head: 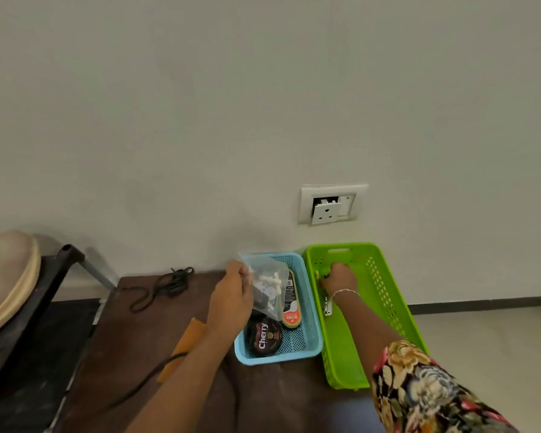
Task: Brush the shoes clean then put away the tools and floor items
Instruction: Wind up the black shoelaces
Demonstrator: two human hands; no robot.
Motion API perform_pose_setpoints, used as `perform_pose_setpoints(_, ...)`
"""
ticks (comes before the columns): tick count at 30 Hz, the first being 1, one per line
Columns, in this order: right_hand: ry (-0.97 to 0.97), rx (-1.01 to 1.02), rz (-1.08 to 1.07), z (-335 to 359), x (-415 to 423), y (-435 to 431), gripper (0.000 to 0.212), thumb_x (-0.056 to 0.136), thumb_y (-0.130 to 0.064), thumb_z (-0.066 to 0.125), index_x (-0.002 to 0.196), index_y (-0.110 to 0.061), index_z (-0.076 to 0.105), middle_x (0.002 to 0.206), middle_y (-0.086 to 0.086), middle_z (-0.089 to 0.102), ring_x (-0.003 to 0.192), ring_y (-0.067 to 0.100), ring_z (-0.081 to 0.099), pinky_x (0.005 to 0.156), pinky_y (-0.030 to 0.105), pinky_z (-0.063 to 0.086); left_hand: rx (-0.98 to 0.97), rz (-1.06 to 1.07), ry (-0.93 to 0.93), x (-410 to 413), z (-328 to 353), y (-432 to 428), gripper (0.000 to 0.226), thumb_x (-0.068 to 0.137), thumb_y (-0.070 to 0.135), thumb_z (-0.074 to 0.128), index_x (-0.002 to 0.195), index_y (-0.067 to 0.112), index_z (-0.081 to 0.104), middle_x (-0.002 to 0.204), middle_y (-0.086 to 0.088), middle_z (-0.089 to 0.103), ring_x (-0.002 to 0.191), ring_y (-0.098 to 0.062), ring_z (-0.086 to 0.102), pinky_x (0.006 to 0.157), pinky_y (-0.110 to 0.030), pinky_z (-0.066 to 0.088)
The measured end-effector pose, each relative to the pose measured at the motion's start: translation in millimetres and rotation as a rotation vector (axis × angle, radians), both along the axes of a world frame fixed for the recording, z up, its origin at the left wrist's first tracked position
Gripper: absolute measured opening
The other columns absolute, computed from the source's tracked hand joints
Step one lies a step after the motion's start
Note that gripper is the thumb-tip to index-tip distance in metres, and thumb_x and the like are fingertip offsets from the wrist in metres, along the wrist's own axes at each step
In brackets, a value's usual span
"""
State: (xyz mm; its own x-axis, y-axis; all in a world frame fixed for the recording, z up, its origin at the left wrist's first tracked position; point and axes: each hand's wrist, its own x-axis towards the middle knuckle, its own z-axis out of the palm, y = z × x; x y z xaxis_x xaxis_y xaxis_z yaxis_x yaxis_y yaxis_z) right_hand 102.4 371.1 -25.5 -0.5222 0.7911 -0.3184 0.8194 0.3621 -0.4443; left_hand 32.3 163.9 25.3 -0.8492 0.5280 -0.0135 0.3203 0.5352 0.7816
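Against a bare wall (263,89) with a socket (331,204), a blue basket (313,323) and a green basket (384,295) sit side by side, touching, at the edge of a brown mat (144,332). The left hand (231,298) pinches a clear bag (267,285) of small white pieces by its far corner. The bag hangs over the blue basket, above a polish tin (264,336) and beside a Kiwi sponge (290,303). Its long axis runs along the basket's, so a straight drop looks enough to stow it. The right hand (341,276) reaches into the green basket's far end, fingers bent down over something small. Whether they grip it cannot be told. A metal tool (327,306) lies just by that wrist. Black laces (166,287) lie on the mat, well left of the baskets. The left hand is the nearer one to them.
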Motion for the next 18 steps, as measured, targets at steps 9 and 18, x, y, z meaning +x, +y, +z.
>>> perform_pose_setpoints(9, 0.34, -0.249, -0.252, -14, 35, 26, 0.036, 0.08, -0.014, 0.069, 0.109, 0.004, 0.057, 0.083, 0.02, 0.061, 0.08, 0.028, 0.059, 0.085, 0.046, 0.046, 0.125, -0.009, -0.048, 11, -3, 27, 0.028, 0.094, 0.005, 0.044, 0.076, 0.025, 0.035, 0.065, 0.003, 0.044, 0.058, -0.015, 0.043, 0.058, -0.032, 0.041)
perform_pose_setpoints(18, 0.519, -0.141, -0.338, 8, 109, 29, 0.012, 0.082, -0.003, 0.063, 0.082, -0.014, 0.058, 0.075, 0.014, 0.063, 0.08, 0.038, 0.063, 0.083, 0.055, 0.049, 0.143, -0.119, -0.315, 72, -3, 113, 0.019, 0.095, 0.009, 0.043, 0.085, 0.025, 0.04, 0.084, -0.002, 0.05, 0.087, -0.031, 0.057, 0.077, -0.048, 0.051)
